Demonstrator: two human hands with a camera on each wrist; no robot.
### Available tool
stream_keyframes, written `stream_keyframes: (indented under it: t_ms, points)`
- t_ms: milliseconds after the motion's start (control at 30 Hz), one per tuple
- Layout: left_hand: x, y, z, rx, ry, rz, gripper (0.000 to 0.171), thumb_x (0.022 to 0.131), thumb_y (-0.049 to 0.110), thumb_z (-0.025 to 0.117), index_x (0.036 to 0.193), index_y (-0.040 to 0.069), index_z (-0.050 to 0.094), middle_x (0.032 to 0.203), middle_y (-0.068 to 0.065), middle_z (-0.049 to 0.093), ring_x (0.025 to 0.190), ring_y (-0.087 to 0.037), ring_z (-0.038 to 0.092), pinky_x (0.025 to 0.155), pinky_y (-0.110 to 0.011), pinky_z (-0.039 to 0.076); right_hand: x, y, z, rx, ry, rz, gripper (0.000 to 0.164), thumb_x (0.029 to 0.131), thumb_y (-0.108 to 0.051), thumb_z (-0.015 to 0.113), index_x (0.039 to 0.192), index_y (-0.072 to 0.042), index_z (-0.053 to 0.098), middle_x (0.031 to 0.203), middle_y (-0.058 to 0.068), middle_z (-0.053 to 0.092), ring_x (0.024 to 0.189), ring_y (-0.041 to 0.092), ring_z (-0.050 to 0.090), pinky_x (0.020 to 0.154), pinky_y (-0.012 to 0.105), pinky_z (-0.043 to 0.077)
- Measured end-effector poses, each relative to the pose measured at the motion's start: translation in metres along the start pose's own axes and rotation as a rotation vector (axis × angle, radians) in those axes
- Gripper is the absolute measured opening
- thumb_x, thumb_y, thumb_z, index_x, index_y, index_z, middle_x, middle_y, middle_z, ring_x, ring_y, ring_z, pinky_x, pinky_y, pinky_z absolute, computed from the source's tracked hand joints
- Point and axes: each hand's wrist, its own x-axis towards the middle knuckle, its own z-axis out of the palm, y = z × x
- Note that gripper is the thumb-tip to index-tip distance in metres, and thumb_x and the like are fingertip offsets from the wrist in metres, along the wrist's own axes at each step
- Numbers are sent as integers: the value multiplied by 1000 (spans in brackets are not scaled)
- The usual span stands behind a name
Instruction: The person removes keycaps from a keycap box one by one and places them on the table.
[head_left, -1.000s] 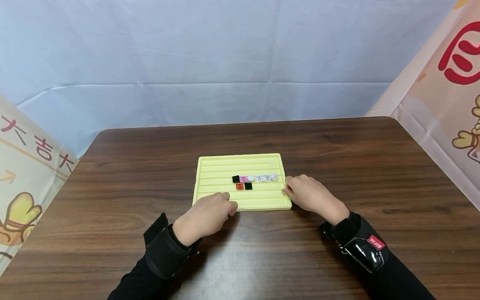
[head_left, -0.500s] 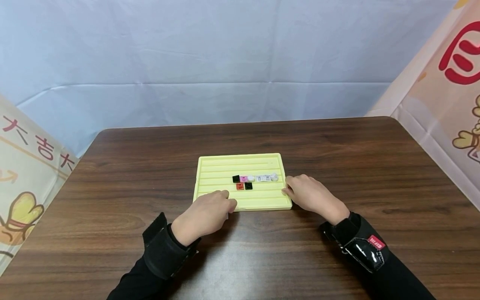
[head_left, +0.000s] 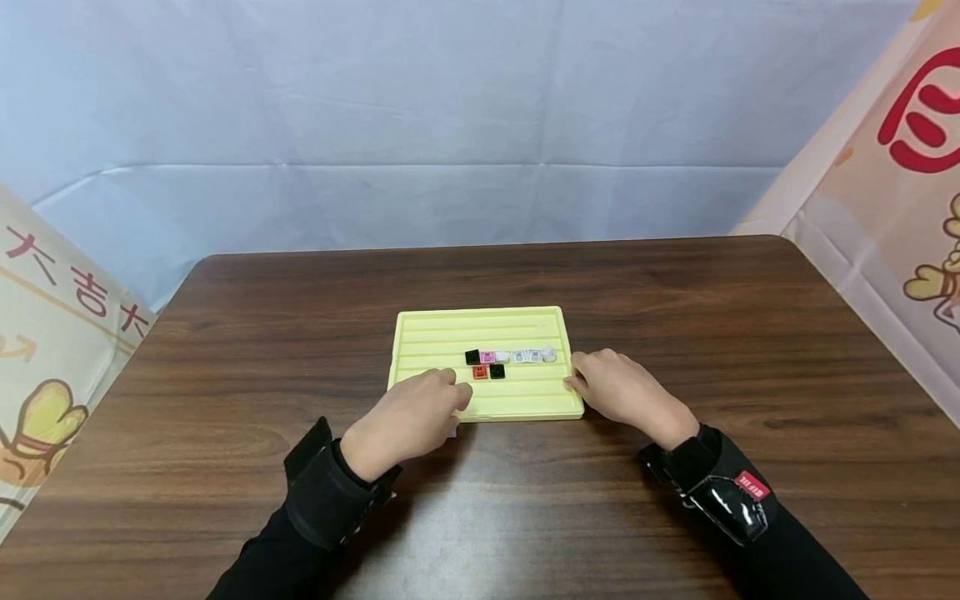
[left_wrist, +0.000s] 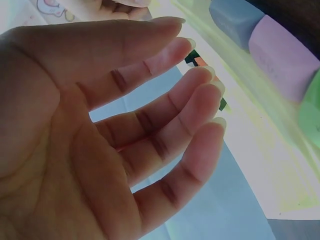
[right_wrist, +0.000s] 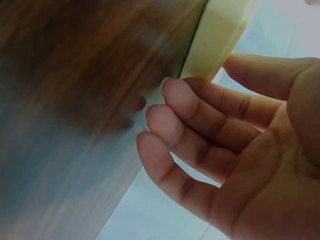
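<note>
A pale yellow ridged tray [head_left: 525, 408] lies on the table. On it sit a black block [head_left: 472, 357], a pink one [head_left: 487, 357], several white ones [head_left: 534, 356], and, in the row below, a red block [head_left: 479, 372] and another black block [head_left: 497, 372]. My left hand [head_left: 416, 417] hovers over the tray's front left, fingers loosely bent, nothing visible between them. Near it, the left wrist view shows a blue-grey block [left_wrist: 236, 22], a lilac block [left_wrist: 282, 57] and a green block [left_wrist: 311, 112] along the tray's edge. My right hand [head_left: 618, 387] pinches the tray's right edge between thumb and index finger.
The brown wooden table [head_left: 300, 333] extends around the tray. Behind it hangs a pale blue cloth [head_left: 450, 125]. Printed cloths with red characters hang at the left [head_left: 67, 358] and right [head_left: 885, 208].
My left hand has shifted slightly up and away from the tray's front edge, and a small bluish corner now shows beneath it. My right hand and the blocks on the tray stay put.
</note>
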Motion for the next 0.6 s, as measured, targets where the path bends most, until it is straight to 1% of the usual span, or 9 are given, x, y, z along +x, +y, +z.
stream_keyframes:
  t_ms: [167, 267, 433, 600]
  points:
    - [1, 0, -2, -9, -23, -34, 8, 81, 2, 65, 83, 8, 62, 72, -1, 47, 64, -14, 46, 57, -24, 39, 0, 0, 0, 7, 1, -2, 10, 91, -12, 58, 86, -4, 56, 60, 4, 42, 48, 13, 34, 48, 25, 26]
    - [2, 0, -3, -3, -29, -46, 10, 82, 3, 65, 91, 7, 64, 78, -3, 51, 69, -16, 50, 60, -26, 41, 0, 1, 0, 11, 0, 0, 10, 91, -12, 58, 86, -4, 56, 60, 4, 42, 48, 13, 34, 48, 25, 26]
    - [4, 0, -5, -15, -11, -54, 9, 82, 3, 66, 90, 6, 62, 78, -5, 52, 69, -18, 50, 60, -28, 42, 0, 1, 0, 13, -1, 2, 10, 91, -12, 57, 88, -2, 56, 61, 4, 43, 48, 13, 35, 48, 25, 27]
    - [9, 1, -7, -32, -7, -106, 7, 82, 3, 65, 87, 5, 61, 78, -7, 52, 69, -20, 51, 62, -29, 43, 0, 1, 0, 14, -1, 4, 10, 91, -12, 58, 87, -3, 56, 60, 4, 42, 48, 13, 35, 48, 25, 27]
